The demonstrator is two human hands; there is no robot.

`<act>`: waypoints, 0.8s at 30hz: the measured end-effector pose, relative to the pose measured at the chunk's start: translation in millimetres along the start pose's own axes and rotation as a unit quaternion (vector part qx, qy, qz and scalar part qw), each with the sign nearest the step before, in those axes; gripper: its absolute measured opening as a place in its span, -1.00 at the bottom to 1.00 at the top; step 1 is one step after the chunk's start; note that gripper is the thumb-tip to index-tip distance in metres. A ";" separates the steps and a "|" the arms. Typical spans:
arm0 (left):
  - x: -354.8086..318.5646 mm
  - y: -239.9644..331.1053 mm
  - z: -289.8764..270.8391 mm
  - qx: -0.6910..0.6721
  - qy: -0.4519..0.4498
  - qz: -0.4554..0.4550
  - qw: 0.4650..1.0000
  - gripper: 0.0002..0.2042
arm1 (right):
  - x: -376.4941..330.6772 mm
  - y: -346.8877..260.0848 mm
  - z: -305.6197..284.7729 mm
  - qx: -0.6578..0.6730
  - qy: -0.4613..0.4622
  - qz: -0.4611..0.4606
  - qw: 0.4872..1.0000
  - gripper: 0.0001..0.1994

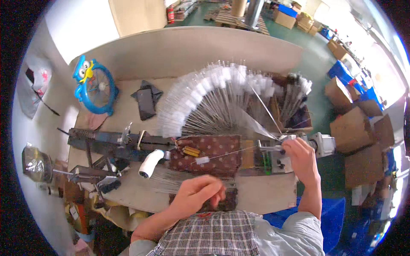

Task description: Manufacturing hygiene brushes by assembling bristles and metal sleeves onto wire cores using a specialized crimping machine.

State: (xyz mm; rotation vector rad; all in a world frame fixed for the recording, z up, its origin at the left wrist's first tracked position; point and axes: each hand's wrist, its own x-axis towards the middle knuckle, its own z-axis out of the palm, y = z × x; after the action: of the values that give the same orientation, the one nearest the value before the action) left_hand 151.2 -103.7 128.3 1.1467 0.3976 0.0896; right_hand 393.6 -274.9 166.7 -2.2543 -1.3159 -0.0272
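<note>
My right hand (300,154) is at the right end of the bench, thumb and fingertips pressed together beside a metal clamp (271,146) on a small machine (323,144). A blurred pale strip (257,126) runs from the fan of wires down toward these fingertips; what they pinch is hidden. My left hand (200,193) is curled closed in front of my body, above loose thin wires (164,181); its contents do not show. Between the hands, a thin wire with a white tag (202,160) slants across a brown dotted cloth (222,164).
Behind the cloth spreads a big fan of thin wires with white tips (200,91). A yellow piece (191,151) and a white curved handle (151,164) lie left. Farther back are a phone (146,103) and a blue cartoon-headed wheel (99,87). Cardboard boxes (354,130) stand right.
</note>
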 end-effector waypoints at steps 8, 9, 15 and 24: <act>148.1 -46.1 39.2 0.621 0.078 0.267 0.733 -0.78 | 18.6 6.6 40.7 0.056 0.026 -0.099 0.993 -0.81; 154.7 -44.4 39.6 0.623 0.077 0.271 0.730 -0.78 | 18.9 9.8 47.5 0.050 0.029 -0.084 0.995 -0.80; 199.1 -19.6 4.2 0.788 0.154 0.345 0.486 -0.87 | 24.1 17.0 68.2 0.034 -0.025 -0.058 0.997 -0.87; 42.0 -43.9 -38.4 0.592 0.212 0.304 0.716 -0.73 | 66.7 -33.4 76.7 0.166 -0.092 -0.250 0.949 -0.90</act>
State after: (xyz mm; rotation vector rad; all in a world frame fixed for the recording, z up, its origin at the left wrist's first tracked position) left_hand 170.8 -77.3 64.5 2.5465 0.4679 0.7850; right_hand 383.2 -173.8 133.0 -1.6319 -1.8118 0.2136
